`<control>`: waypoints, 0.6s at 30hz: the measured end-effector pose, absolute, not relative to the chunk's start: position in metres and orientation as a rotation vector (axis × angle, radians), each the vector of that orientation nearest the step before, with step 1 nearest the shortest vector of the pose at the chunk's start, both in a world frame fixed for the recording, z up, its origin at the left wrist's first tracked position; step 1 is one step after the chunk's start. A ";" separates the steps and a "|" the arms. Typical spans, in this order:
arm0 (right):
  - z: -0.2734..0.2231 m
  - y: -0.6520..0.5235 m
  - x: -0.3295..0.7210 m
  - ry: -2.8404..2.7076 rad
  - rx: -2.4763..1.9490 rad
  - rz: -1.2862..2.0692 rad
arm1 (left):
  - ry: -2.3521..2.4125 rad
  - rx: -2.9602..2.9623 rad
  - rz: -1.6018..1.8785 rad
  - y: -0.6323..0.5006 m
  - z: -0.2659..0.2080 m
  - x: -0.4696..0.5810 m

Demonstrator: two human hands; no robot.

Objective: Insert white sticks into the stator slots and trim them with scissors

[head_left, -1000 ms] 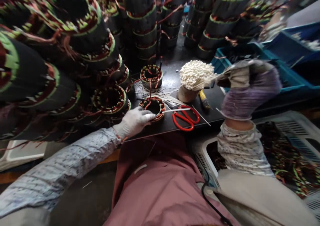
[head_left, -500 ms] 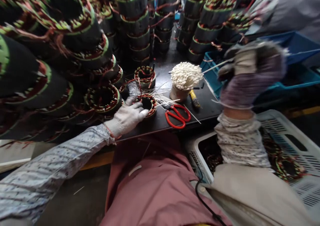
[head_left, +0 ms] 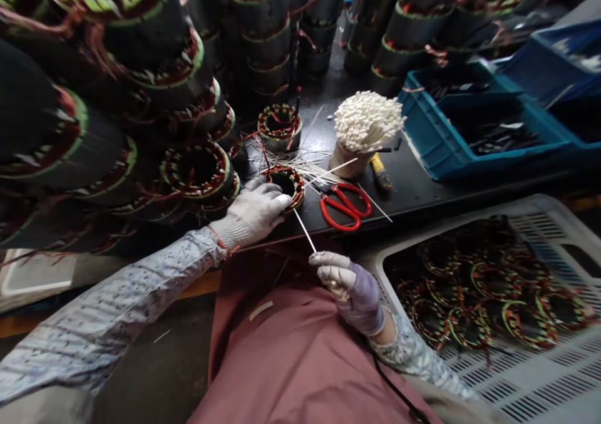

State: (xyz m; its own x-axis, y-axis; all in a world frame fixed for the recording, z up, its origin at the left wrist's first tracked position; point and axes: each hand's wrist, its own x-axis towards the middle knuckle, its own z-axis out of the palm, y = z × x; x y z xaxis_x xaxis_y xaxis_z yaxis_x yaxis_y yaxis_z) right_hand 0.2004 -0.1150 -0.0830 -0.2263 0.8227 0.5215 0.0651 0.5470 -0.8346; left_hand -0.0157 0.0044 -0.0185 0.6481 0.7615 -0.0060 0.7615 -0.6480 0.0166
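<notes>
My left hand (head_left: 259, 210), in a pale knit glove, grips the near left side of a small motor stator (head_left: 297, 186) at the table's front edge; the glove hides part of the ring. Its copper windings and light green insulation show along the rim. Below and to the right, my right hand (head_left: 345, 286), in a glove with purple on it, pinches a thin white stick (head_left: 305, 231). That stick slants up toward the stator's near side; I cannot tell whether its far end touches. Red-handled scissors (head_left: 345, 206) lie right of the stator, beside loose white sticks (head_left: 288, 159).
A cup (head_left: 346, 162) holds a thick bundle of white sticks (head_left: 369, 120), next to a yellow-handled tool (head_left: 380, 172). Another stator (head_left: 280, 126) stands behind. Stacked stators (head_left: 136, 67) crowd the left and back. Blue bins (head_left: 488, 123) and a white crate (head_left: 558, 223) of stators occupy the right.
My right hand has come down and left, from beside the bundle to below the stator, with a white stick in its fingers. My left hand stays on the stator. The view has shifted slightly.
</notes>
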 end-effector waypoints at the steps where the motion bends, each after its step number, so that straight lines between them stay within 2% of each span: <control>1: -0.084 -0.116 0.201 -1.674 -0.754 0.850 | 1.314 2.828 0.005 0.005 -0.019 -0.016; 13: -0.095 -0.111 0.188 -1.610 -0.751 0.881 | 1.440 2.702 0.051 0.005 -0.022 -0.015; 18: -0.106 -0.079 0.162 -1.637 -0.764 0.789 | 1.460 2.703 0.091 0.004 -0.022 -0.016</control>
State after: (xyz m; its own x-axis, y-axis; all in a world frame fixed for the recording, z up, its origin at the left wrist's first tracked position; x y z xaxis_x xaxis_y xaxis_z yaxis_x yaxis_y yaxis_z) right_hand 0.1617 -0.0786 -0.1063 -0.1814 0.8158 0.5491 0.0785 0.5686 -0.8188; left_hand -0.0164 0.0037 -0.0219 0.5472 0.8368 0.0198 0.8328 -0.5466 0.0881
